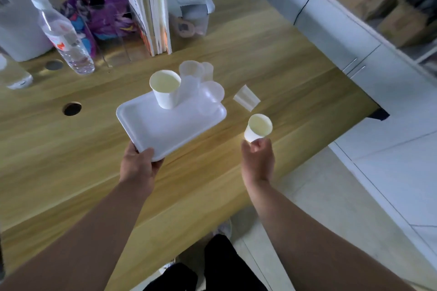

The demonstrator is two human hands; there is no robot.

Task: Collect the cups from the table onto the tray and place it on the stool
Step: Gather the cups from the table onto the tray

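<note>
A white rectangular tray (pixel 165 130) is held above the wooden table, and my left hand (pixel 139 168) grips its near corner. On its far end stands a white paper cup (pixel 165 92), with several translucent plastic cups (pixel 201 85) crowded beside it. My right hand (pixel 257 156) holds a second white paper cup (pixel 257 128) by its base, to the right of the tray. One more translucent cup (pixel 247 98) lies on its side on the table past the tray's right corner. No stool is in view.
At the back of the wooden table (pixel 71 160) stand a water bottle (pixel 63 35), a row of books (pixel 149 12), a purple bundle (pixel 104 14) and a clear lidded box (pixel 189 4). Round cable holes (pixel 72 108) sit left. White cabinets (pixel 354 42) and floor lie right.
</note>
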